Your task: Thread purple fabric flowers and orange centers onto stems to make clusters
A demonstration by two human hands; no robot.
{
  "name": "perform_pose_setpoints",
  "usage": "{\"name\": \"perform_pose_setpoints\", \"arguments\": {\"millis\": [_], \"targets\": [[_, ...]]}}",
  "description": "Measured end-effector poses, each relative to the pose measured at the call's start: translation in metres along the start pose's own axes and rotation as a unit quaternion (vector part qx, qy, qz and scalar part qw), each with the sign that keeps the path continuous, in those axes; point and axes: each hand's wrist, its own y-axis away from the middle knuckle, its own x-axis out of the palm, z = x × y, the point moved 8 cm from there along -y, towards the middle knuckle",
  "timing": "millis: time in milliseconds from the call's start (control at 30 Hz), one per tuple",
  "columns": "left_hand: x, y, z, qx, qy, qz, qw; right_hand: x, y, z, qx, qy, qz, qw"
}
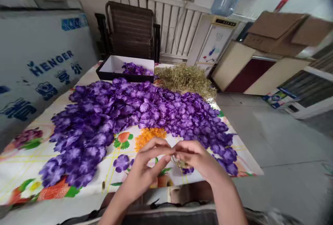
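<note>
My left hand (152, 162) and my right hand (195, 155) meet fingertip to fingertip above the table's near edge. Both are closed in a pinch, and what lies between the left fingertips is too small to make out. Thin, pale greenish stems (180, 164) hang below my right fingers, with a purple flower (187, 170) just under that hand. One loose purple flower (121, 163) lies left of my left hand. Just beyond the hands is a small heap of orange florets (150, 136). A broad arc of purple fabric-like flowers (145, 107) surrounds them.
A flower-patterned tablecloth (109, 176) covers the table. At its back stand an open black-and-white box (111, 67) holding purple flowers and a bundle of dry greenish stems (186, 77). A brown chair (131, 30) is behind, a large white carton (44, 58) on the left.
</note>
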Motion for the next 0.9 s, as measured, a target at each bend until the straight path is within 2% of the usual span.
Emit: {"name": "perform_pose_setpoints", "arguments": {"millis": [233, 300, 367, 433, 467, 567, 600, 667, 700, 733, 767, 833, 900], "targets": [[0.011, -0.005, -0.003, 0.001, -0.015, 0.077, 0.997, -0.001, 0.001, -0.021, 0.051, -0.003, 0.016, 0.999], [0.012, -0.006, -0.006, 0.017, -0.032, 0.072, 0.997, -0.002, 0.001, -0.026, 0.063, -0.013, 0.028, 0.998], [0.012, -0.006, -0.006, 0.016, -0.006, 0.052, 0.998, 0.000, 0.001, -0.028, 0.071, -0.017, 0.046, 0.996], [0.015, -0.005, 0.000, -0.025, 0.112, 0.031, 0.993, 0.007, 0.001, -0.024, 0.061, -0.023, 0.079, 0.995], [0.017, -0.004, 0.004, -0.053, 0.198, 0.021, 0.978, 0.012, 0.001, -0.019, 0.049, -0.032, 0.106, 0.993], [0.025, -0.002, 0.014, -0.118, 0.441, -0.024, 0.890, 0.026, 0.005, -0.006, -0.009, -0.052, 0.203, 0.978], [0.025, -0.002, 0.016, -0.127, 0.492, -0.044, 0.860, 0.020, 0.004, -0.004, -0.026, -0.021, 0.187, 0.982], [0.021, -0.003, 0.023, -0.148, 0.535, -0.087, 0.828, -0.010, 0.000, -0.010, -0.034, 0.117, 0.051, 0.991], [0.018, -0.004, 0.027, -0.162, 0.534, -0.105, 0.823, -0.032, 0.001, -0.013, -0.025, 0.206, -0.047, 0.977], [0.015, -0.004, 0.031, -0.176, 0.526, -0.123, 0.823, -0.050, 0.004, -0.017, -0.004, 0.270, -0.118, 0.956], [0.012, -0.005, 0.036, -0.193, 0.514, -0.139, 0.824, -0.061, 0.007, -0.024, 0.019, 0.310, -0.154, 0.938], [0.006, -0.005, 0.042, -0.219, 0.496, -0.161, 0.825, -0.071, 0.011, -0.039, 0.058, 0.346, -0.159, 0.923], [0.005, -0.004, 0.045, -0.236, 0.486, -0.170, 0.824, -0.069, 0.010, -0.051, 0.079, 0.367, -0.142, 0.916]]}}
